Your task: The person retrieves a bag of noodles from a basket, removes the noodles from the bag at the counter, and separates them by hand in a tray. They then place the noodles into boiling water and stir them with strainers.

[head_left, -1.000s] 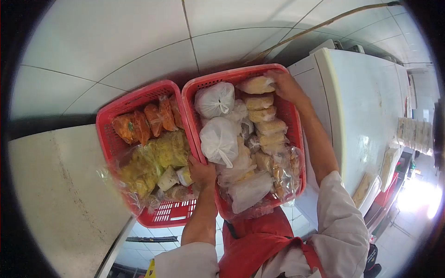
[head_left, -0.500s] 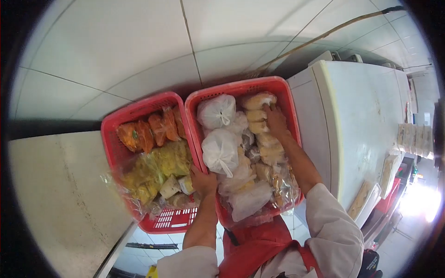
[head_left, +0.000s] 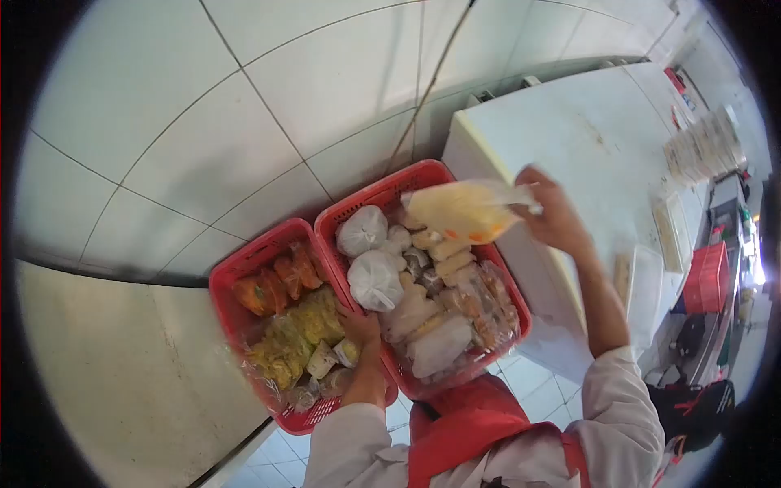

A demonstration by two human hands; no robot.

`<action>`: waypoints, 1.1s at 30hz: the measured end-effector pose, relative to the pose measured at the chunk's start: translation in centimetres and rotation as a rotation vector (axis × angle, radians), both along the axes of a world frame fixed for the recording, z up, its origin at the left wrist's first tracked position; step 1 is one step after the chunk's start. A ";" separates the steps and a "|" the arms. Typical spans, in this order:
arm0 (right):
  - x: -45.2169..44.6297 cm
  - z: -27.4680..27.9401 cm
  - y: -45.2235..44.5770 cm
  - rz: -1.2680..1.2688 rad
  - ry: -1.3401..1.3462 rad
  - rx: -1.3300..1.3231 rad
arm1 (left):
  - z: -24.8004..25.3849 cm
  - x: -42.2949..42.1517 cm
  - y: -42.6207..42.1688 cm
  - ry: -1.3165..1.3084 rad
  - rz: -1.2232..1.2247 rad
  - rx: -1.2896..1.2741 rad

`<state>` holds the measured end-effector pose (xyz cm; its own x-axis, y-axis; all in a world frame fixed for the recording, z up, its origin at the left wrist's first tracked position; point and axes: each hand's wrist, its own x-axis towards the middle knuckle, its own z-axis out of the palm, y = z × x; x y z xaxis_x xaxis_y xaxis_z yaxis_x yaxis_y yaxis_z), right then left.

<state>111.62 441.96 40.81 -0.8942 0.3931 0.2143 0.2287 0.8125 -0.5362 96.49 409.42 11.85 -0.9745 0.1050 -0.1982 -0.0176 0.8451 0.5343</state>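
- From my head view, the plastic bag point(head_left: 460, 210) with pale yellow contents and a few orange patches is up over the far part of the right red basket point(head_left: 382, 193); I can't tell whether its underside is clear of the tan packs point(head_left: 452, 266) below.
- I judge it soft and floppy, fairly light, its thin film slippery and easy to tear if squeezed hard or snagged on the rim.
- The gathered end, nearest me on the right, looks the best hold: bunched film grips better than the bulging body, though the weight would swing from there.
- My right hand point(head_left: 556, 218) has that end, its fingers closed in a pinch on the bunched film; blur hides exactly how they wrap.
- My left hand point(head_left: 360, 328) lies where the right basket meets the left red basket point(head_left: 303, 418), near the yellow bags point(head_left: 285, 358). I can't tell whether its fingers grip the rim or merely rest there.
- Two knotted white bags point(head_left: 374, 281) sit on the right basket's left side.
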 end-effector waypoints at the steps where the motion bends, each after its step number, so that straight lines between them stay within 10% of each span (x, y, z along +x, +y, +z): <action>1: 2.7 1.9 -0.5 -0.068 0.176 -0.178 | -0.8 0.0 -0.3 0.074 -0.035 0.013; 3: 8.5 4.5 -2.5 -0.183 0.532 -1.118 | -2.3 0.0 -1.4 0.222 -0.145 0.084; 6: 15.8 6.4 -5.8 -0.398 0.960 -1.633 | -1.5 1.6 -1.1 0.578 -0.452 0.264; 12: 27.5 5.0 -12.4 -0.598 1.415 -1.526 | 6.3 3.9 1.8 0.473 -0.916 -0.327; 21: 38.9 4.4 -22.5 -0.753 1.837 -1.253 | 2.1 -2.5 7.1 0.710 -0.690 -0.167; 28: 40.1 2.9 -25.4 -0.804 2.001 -1.124 | 16.4 6.9 18.6 0.131 -1.292 0.629; 33: 39.5 2.2 -26.1 -0.530 1.976 -1.331 | 25.9 26.6 15.6 -1.566 -1.525 0.795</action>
<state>151.08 415.87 43.05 0.1198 0.9847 -0.1264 -0.9659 0.0861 -0.2442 123.14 425.00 37.79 0.6576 0.7532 -0.0131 -0.3794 0.3461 0.8581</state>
